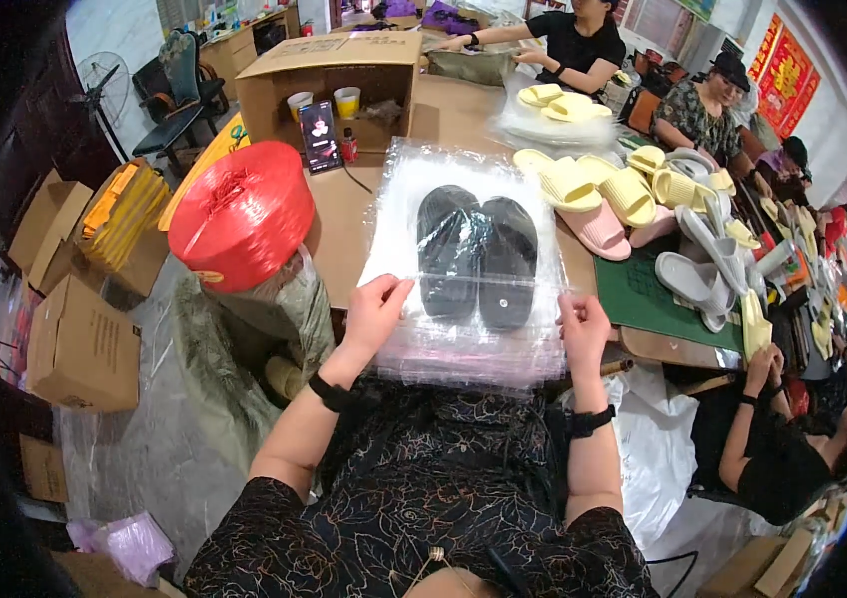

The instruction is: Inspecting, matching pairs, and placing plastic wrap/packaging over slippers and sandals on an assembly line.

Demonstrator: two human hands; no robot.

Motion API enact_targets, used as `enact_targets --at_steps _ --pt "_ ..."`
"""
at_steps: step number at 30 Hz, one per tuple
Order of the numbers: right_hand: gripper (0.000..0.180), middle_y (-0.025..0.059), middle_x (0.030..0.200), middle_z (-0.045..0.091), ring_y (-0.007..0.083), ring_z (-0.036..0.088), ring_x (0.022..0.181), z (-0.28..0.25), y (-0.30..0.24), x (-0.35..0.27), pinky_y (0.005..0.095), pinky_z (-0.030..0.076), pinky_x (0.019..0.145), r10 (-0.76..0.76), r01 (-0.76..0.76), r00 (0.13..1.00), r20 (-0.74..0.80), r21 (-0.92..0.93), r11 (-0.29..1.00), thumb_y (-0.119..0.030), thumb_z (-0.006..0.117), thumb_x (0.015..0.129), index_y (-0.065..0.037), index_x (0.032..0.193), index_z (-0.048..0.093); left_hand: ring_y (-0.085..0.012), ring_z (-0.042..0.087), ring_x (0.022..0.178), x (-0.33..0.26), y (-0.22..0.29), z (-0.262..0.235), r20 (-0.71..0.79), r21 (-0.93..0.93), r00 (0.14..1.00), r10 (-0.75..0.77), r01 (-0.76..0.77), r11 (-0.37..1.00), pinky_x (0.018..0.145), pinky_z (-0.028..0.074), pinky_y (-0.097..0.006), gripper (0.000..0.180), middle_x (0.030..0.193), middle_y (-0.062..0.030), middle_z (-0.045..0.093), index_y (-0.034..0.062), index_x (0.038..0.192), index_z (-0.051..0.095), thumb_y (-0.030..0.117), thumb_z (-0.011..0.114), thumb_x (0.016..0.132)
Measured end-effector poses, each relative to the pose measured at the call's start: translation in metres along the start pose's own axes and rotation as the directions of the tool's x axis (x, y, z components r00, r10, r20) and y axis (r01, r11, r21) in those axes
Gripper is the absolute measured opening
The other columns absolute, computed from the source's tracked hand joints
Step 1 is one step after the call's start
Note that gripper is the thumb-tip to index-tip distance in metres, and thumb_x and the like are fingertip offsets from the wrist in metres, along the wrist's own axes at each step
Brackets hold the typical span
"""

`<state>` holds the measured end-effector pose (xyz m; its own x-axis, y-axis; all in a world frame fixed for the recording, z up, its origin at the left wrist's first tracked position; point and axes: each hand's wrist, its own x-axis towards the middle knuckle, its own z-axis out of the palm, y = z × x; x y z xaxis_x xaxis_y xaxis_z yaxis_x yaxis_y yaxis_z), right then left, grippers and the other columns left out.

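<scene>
A pair of black slippers (478, 261) lies side by side inside a clear plastic bag (550, 264), on top of a pile of similar clear bags (463, 367). My left hand (373, 314) pinches the bag's near left edge beside the slippers. At the near right edge, my right hand (583, 324) has its fingers closed on the same bag. A crease or flap of the film runs between both hands, across the lower part of the slippers.
Yellow slippers (631, 194), a pink slipper (598, 231) and grey slippers (687, 279) crowd the right side, partly on a green mat (633, 299). To the left are a red twine roll (244, 214), a phone (321, 138) and an open cardboard box (334, 60). Co-workers sit along the right.
</scene>
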<state>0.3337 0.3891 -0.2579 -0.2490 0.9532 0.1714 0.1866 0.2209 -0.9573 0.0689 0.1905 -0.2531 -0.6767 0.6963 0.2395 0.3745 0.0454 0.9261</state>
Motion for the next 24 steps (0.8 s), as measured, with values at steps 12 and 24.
enact_targets --at_steps 12,24 --pt "0.038 0.0163 0.120 0.052 0.0378 0.046 0.116 0.028 -0.026 -0.018 0.0423 0.043 0.092 -0.562 0.399 0.827 0.006 -0.711 0.579 -0.007 0.071 0.074 -0.010 0.109 0.058 -0.0317 0.060 0.095 0.002 0.029 0.013 -0.173 0.674 0.814 0.554 -0.312 0.670 0.079 0.048 -0.044 0.019 0.094 -0.0107 0.066 0.0082 0.099 0.064 0.013 0.068 0.081" --pt "0.048 0.0201 0.145 0.040 0.0410 0.035 0.136 0.056 0.003 -0.024 0.0471 0.030 0.112 -0.478 0.583 0.811 0.336 -0.420 0.695 -0.023 0.057 0.094 0.002 0.134 0.047 -0.0420 0.026 0.142 -0.007 -0.007 0.039 0.371 0.481 0.816 0.444 -0.577 0.659 0.115 0.024 -0.050 0.051 0.154 -0.0192 0.031 0.0052 0.140 0.045 0.026 0.055 0.095"
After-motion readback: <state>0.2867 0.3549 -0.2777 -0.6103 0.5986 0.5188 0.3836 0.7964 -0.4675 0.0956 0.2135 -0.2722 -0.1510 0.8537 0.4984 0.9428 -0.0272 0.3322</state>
